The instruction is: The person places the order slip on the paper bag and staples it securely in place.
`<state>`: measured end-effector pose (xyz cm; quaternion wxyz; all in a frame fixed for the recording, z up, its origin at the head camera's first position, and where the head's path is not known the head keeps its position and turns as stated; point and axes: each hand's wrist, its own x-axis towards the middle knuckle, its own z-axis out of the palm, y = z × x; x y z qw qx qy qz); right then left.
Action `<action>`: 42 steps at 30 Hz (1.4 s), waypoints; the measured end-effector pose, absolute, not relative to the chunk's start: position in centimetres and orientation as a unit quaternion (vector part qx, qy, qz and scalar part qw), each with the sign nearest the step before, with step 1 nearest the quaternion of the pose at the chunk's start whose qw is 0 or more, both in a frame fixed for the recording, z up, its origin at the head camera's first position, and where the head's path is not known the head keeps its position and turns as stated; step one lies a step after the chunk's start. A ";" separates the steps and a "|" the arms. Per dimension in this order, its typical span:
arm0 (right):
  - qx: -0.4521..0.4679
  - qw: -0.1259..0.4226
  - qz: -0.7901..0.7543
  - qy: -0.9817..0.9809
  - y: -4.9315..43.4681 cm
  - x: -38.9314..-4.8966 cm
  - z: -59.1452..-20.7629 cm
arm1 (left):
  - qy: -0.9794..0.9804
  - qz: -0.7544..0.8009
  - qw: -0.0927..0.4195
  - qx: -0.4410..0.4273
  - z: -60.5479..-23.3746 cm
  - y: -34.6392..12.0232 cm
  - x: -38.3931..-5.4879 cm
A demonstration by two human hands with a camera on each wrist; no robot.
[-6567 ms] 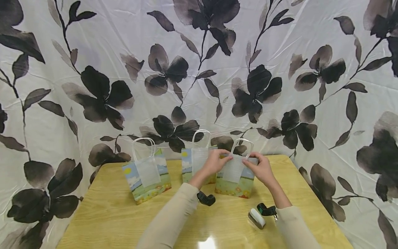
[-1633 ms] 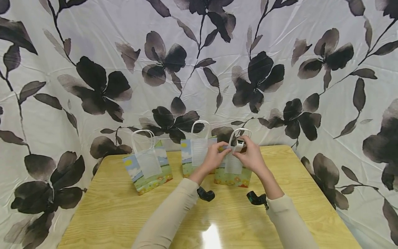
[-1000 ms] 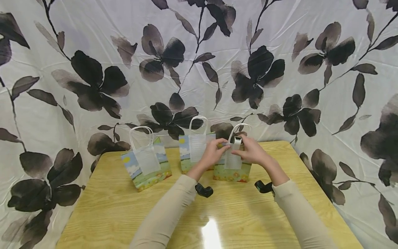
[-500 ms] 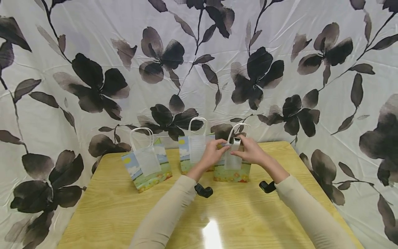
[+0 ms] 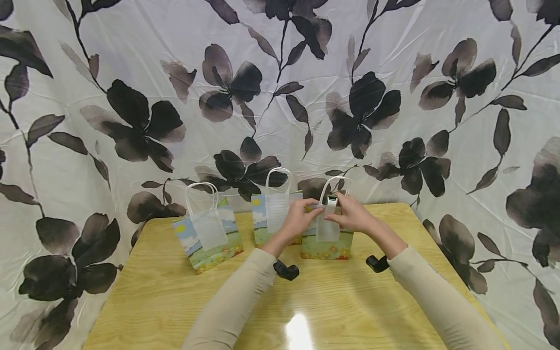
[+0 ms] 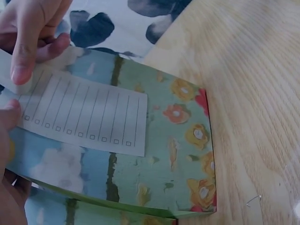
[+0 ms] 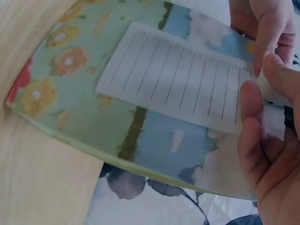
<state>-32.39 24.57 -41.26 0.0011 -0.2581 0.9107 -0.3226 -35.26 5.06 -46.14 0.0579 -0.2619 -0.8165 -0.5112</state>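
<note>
In the head view a paper gift bag [image 5: 325,253], printed with sky and flowers, stands at the right with white handles. A lined checklist sheet [image 7: 178,75] lies against its front. My left hand [image 5: 299,218] pinches the sheet and the bag's top edge at the left of the handle. My right hand [image 5: 355,215] grips a small white stapler [image 5: 332,204], which straddles the top edge over the sheet, between the handle ends. In the right wrist view fingers cover much of the stapler; whether its jaws are pressed together cannot be told.
Two similar bags, a middle bag [image 5: 262,228] and a left bag [image 5: 210,255], stand on the wooden table [image 5: 175,311] with sheets on their fronts. A loose staple [image 6: 254,200] lies on the tabletop. Behind hangs a floral curtain [image 5: 306,141].
The stapler lay on the table at the right front earlier; my right hand has since taken it up to the bag's top edge. Over the last second the hands barely move.
</note>
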 end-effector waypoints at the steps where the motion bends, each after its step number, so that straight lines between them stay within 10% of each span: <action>1: -0.260 0.001 -0.325 0.909 24.6 -32.5 -41.3 | -0.817 -0.511 0.052 -0.261 -46.0 5.0 -35.2; 16: -0.267 0.018 -0.364 0.892 25.0 -32.7 -41.1 | -0.778 -0.552 -0.029 -0.298 -44.6 5.2 -35.9; 42: -0.278 -0.174 -0.302 0.895 24.8 -31.3 -43.5 | -0.846 -0.427 0.008 -0.319 -43.5 5.4 -35.5</action>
